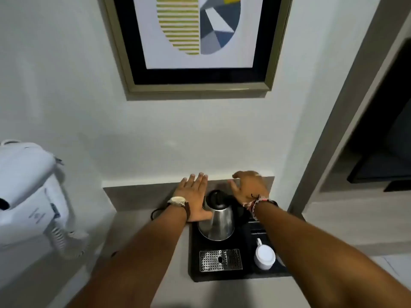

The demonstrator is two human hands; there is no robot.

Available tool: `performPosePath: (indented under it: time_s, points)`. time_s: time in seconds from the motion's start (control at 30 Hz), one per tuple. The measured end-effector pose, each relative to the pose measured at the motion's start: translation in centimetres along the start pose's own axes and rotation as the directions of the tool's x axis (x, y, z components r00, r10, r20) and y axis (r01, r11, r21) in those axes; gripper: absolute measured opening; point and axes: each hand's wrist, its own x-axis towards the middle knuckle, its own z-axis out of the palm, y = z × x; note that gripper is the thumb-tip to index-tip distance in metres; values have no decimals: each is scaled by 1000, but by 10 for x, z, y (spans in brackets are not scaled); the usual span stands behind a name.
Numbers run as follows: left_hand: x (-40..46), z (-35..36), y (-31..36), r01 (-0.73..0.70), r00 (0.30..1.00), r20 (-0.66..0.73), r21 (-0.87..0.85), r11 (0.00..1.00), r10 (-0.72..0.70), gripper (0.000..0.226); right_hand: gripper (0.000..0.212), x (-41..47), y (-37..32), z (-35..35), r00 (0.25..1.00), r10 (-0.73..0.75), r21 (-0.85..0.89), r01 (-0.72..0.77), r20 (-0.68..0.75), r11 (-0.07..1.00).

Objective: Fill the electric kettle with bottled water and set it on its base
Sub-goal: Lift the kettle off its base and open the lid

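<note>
Two open hands, left hand [193, 196] and right hand [249, 188], flanking kettle [216, 218], perhaps touching

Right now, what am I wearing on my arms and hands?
Both forearms are bare, with no sleeves in view. The left hand has a wristwatch with a pale round face on a brown strap, plus a thin dark band just behind it. The right hand has a braided bracelet in pink, white and dark threads with loose ends.

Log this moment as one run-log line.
phase: start | left hand: open, beside kettle | right hand: open, above kettle | kettle: upright on black tray | water bottle: not seen
</note>
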Motion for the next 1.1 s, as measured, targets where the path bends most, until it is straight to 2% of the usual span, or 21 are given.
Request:
performPosePath:
  time_s: [0.07, 0.17, 0.27, 0.37, 0.53, 0.7, 0.8, 0.87, 0.93, 1.0, 1.1]
  points:
    - [17, 25, 8, 53, 992, 116, -2, 999, -52, 131, 51, 5, 19, 36, 995, 37, -14, -36, 96, 999]
    - [15, 53, 8, 142, 976, 165, 3, 990, -141, 132, 59, -8, 15, 68, 977, 102, -65, -91, 189, 994]
    - [18, 65, 10, 158, 976, 160, -30, 987, -151, 134, 78, -5, 8, 74, 954, 210, -40, -206, 212, 978]
    - [23, 75, 9, 162, 980, 124, -21, 986, -159, 137, 92, 0, 3, 85, 946, 216, 7, -225, 243, 974]
    - [23, 78, 6, 146, 983, 117, -43, 988, -141, 146, 62, 14, 7, 83, 929, 237, 82, -270, 284, 959]
    - [24, 79, 2, 136, 985, 114, -37, 990, -131, 153, 60, 13, 22, 83, 941, 238, 265, -300, 241, 917]
    - [23, 77, -1, 116, 987, 119, -40, 992, -110, 153, 47, 12, 44, 83, 936, 274, 407, -345, 223, 846]
    - [22, 76, -1, 112, 988, 114, -53, 992, -106, 152, 52, 10, 54, 86, 920, 308, 498, -391, 244, 774]
    - [21, 77, 1, 117, 988, 108, -73, 990, -109, 151, 68, 6, 55, 90, 906, 331, 580, -423, 263, 696]
    - [19, 79, 3, 141, 986, 102, -109, 984, -130, 150, 79, 5, 54, 95, 914, 333, 624, -402, 232, 670]
    - [13, 83, 8, 182, 980, 106, -146, 972, -168, 146, 67, 18, 56, 94, 940, 277, 645, -339, 201, 684]
